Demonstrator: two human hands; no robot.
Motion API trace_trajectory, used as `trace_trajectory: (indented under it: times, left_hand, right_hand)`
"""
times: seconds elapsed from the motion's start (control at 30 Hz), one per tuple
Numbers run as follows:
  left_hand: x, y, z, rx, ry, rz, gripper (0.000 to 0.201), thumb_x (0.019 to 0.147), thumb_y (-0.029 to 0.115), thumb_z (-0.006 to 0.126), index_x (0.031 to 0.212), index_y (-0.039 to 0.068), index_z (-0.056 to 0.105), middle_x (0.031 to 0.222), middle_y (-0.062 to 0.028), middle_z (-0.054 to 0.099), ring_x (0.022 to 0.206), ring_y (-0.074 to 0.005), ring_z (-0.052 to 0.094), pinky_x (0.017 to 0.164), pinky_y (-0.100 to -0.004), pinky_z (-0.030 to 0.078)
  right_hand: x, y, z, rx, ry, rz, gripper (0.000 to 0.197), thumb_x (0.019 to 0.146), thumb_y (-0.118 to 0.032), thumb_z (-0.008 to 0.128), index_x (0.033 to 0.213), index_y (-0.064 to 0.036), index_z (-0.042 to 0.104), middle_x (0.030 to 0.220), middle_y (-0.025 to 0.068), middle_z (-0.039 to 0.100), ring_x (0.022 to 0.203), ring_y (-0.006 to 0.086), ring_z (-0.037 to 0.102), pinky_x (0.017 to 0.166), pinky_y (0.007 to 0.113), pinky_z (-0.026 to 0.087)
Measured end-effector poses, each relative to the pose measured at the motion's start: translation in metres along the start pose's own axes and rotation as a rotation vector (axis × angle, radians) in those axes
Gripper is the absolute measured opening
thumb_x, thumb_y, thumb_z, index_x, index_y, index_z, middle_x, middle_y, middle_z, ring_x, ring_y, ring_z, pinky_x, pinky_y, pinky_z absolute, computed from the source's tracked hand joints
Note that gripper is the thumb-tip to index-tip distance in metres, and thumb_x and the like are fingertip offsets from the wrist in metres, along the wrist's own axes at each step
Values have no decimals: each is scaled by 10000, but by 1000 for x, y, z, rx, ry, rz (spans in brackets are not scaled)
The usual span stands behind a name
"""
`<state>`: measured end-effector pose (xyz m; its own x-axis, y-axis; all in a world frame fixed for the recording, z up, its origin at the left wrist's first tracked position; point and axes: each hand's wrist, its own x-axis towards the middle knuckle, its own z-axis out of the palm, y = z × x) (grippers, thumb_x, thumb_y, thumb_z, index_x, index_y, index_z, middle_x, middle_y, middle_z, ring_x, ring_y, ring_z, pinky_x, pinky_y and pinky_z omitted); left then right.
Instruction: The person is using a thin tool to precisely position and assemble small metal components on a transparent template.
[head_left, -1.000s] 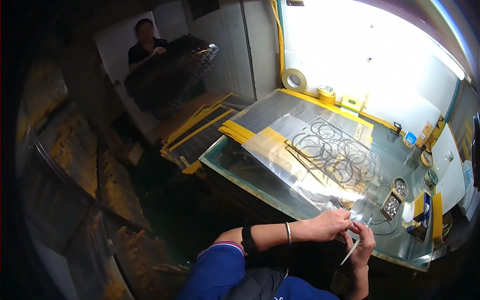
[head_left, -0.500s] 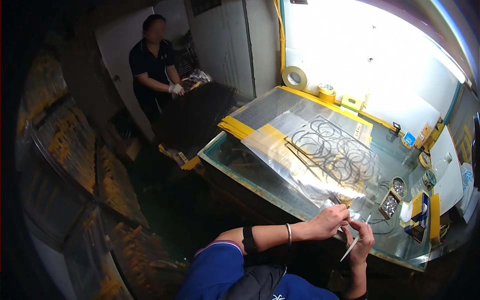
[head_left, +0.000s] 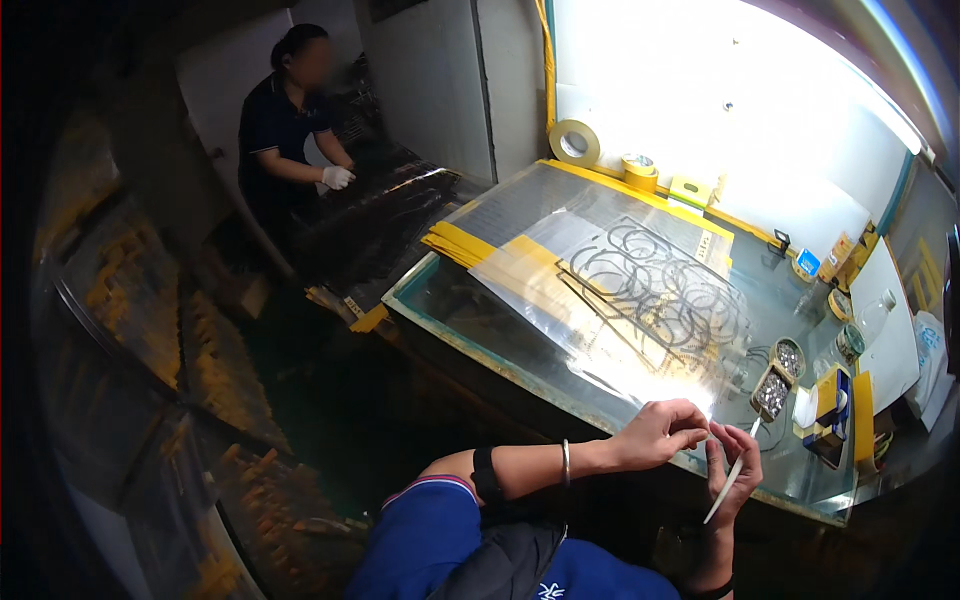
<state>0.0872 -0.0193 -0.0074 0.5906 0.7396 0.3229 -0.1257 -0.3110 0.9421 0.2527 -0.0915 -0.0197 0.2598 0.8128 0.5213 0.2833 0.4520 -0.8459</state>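
Above the near edge of the glass-topped table (head_left: 520, 375), my two hands meet, fingertips close together. My left hand (head_left: 655, 437) is closed in a pinch; whatever is between thumb and forefinger is too small to make out. My right hand (head_left: 738, 468) grips a thin white stick-shaped tool (head_left: 713, 508), tilted across the palm, its upper end showing above the fingers. Just beyond the hands, several thin black loops (head_left: 655, 280) lie on a clear sheet (head_left: 520, 290). A rectangular tin (head_left: 771, 388) of small shiny pieces sits near my right hand.
A round tin (head_left: 789, 357) of similar pieces stands behind the rectangular one. Tape rolls (head_left: 575, 143) line the back by a bright panel (head_left: 700, 90). Boxes (head_left: 829, 410) stand at right. A co-worker (head_left: 290, 140) with a white glove leans over dark sheets (head_left: 370, 215) at left.
My hands have shifted slightly, the left one turning so its thumb shows. The co-worker's dark sheet, raised before, now lies flat and glossy, and the person bends lower over it.
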Motion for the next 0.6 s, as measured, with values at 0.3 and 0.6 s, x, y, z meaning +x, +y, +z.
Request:
trace_trajectory:
  times: [0.3,0.6]
  left_hand:
    - [-7,9,11,-184,39,-31,107,943,50,637,1028,-16,631,945,-42,645,889,-84,606,774,-242,509]
    - [-13,16,9,-99,138,-21,98,932,39,653,1013,-14,666,923,-49,687,829,-87,641,730,-227,540]
  right_hand:
    - [-5,-15,-4,22,56,90,268,853,50,702,1086,-15,586,966,133,720,903,180,705,833,287,541]
    - [-3,-20,10,52,85,120,277,832,48,718,1069,-18,590,901,81,681,906,164,695,819,287,565]
